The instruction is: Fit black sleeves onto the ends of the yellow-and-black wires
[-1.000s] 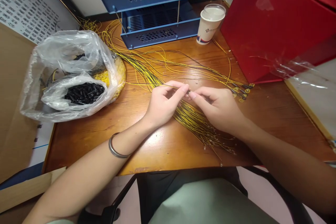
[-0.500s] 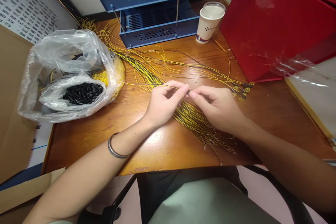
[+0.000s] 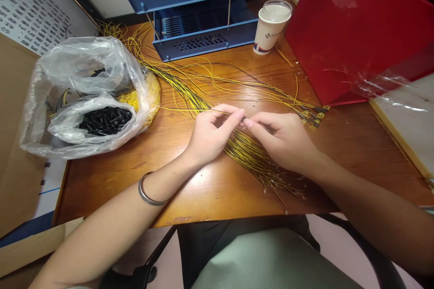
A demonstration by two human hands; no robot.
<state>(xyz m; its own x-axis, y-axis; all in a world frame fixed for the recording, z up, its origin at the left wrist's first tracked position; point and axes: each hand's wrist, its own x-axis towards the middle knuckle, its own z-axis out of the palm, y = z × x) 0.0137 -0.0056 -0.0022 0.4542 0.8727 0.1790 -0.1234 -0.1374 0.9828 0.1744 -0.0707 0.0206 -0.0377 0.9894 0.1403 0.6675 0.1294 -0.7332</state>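
Note:
My left hand (image 3: 212, 133) and my right hand (image 3: 283, 140) meet fingertip to fingertip above a bundle of thin yellow and black wires (image 3: 251, 156) that runs diagonally across the wooden desk (image 3: 111, 171). The left hand pinches a single yellow wire (image 3: 190, 109) that leads off to the left. The right hand's fingers are pinched at that wire's end, on a tiny dark piece I cannot make out. A silver bangle sits on my left wrist.
A clear plastic bag (image 3: 84, 95) with small black parts and yellow pieces lies at the left. A blue metal tray rack (image 3: 203, 13) stands at the back, a lidded paper cup (image 3: 271, 27) beside it, a red box (image 3: 352, 31) at the right. Finished wire ends with terminals (image 3: 313, 117) lie near the red box.
Both hands stay where they were, pinched together. The view has shifted slightly, nothing else moves.

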